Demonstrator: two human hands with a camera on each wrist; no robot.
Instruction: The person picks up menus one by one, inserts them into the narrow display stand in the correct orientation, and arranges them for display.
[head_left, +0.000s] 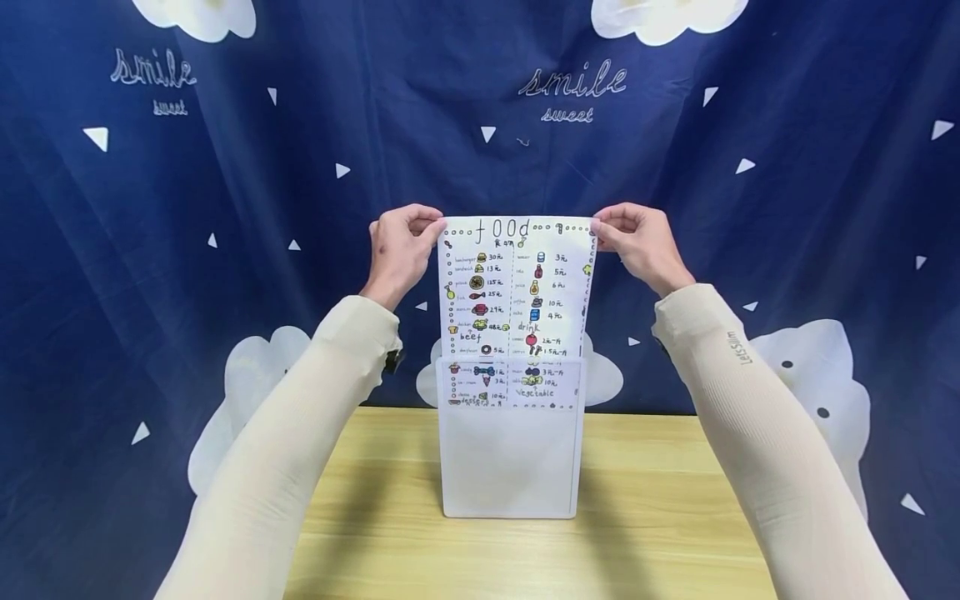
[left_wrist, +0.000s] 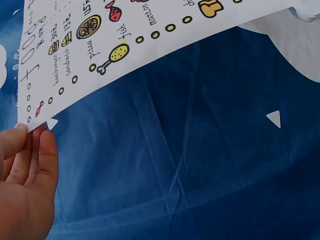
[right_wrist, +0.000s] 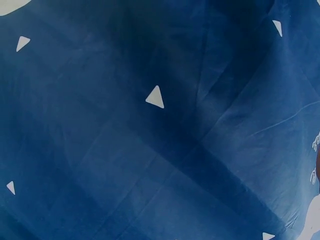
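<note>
Here both hands pinch the food sheet (head_left: 516,283) by its top corners, left hand (head_left: 400,250), right hand (head_left: 637,242).

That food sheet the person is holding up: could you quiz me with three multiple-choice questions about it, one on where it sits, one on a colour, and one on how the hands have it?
1. Where is the lower end of the food sheet?
A. Inside the frosted plastic sleeve
B. Flat on the wooden table
C. Pinned to the curtain

2. What colour is the curtain behind it?
A. Red
B. Dark blue
C. Green

3. How is the sheet held?
A. Left hand only
B. Lying unheld
C. Left hand and right hand each pinch a top corner

Answers: 1 A, the bottom rows show dimly through the sleeve. 2 B, every view shows blue cloth with white triangles. 3 C, the head view shows fingers closed on both corners.
</note>
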